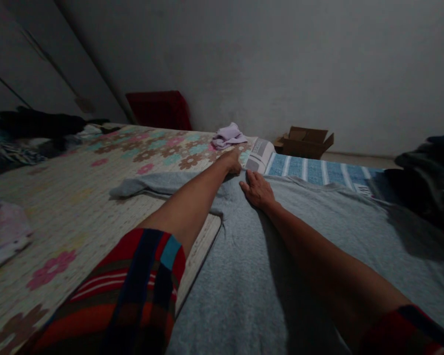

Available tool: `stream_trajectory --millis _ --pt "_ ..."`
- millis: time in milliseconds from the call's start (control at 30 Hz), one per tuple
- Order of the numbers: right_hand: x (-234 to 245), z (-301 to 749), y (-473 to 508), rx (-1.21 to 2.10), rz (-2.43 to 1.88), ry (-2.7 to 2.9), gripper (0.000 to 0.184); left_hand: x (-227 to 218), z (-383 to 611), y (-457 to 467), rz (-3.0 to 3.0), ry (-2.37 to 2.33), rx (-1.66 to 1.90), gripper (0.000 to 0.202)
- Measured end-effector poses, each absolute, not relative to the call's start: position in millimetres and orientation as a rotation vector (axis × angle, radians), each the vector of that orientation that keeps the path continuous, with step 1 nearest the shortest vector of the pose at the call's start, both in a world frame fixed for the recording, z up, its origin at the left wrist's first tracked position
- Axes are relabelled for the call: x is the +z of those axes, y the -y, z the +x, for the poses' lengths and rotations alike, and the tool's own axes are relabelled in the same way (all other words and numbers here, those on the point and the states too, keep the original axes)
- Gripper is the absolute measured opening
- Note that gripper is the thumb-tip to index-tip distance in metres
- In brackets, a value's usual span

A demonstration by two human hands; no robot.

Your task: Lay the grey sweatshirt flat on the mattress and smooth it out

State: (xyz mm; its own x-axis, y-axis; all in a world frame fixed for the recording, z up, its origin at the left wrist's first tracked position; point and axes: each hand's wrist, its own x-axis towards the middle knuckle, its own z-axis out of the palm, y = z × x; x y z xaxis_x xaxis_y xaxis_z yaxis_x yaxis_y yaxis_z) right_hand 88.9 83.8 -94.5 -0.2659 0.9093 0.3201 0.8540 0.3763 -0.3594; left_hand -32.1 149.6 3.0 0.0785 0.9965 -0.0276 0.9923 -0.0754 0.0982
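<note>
A grey garment [244, 276] lies spread over the bed, one sleeve stretched out to the left. My left hand [232, 162] reaches to its far edge, fingers curled round the cloth there. My right hand [257, 190] lies flat on the grey cloth just beside it, fingers stretched out. Both arms are extended forward; striped red and blue sleeves show near the camera.
A flowered bedcover [77, 197] lies on the left, a blue striped cloth [318, 171] on the right. A small lilac cloth [227, 135] sits at the far edge. A cardboard box [305, 142] stands by the wall. Dark clothes [429, 182] are piled at right, more clothes [33, 128] at left.
</note>
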Motion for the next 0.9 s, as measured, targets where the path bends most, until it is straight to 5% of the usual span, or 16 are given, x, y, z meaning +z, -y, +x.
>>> stream_trajectory --millis 600,900 --pt "-94.3 86.5 -85.8 0.196 -1.549 2.225 0.056 -11.9 -71.6 -11.4 2.855 -1.87 0.214 0.013" --pt "-91.0 87.0 -88.3 0.231 -1.587 2.266 0.058 -16.4 -92.2 26.0 2.503 -2.142 0.183 0.013"
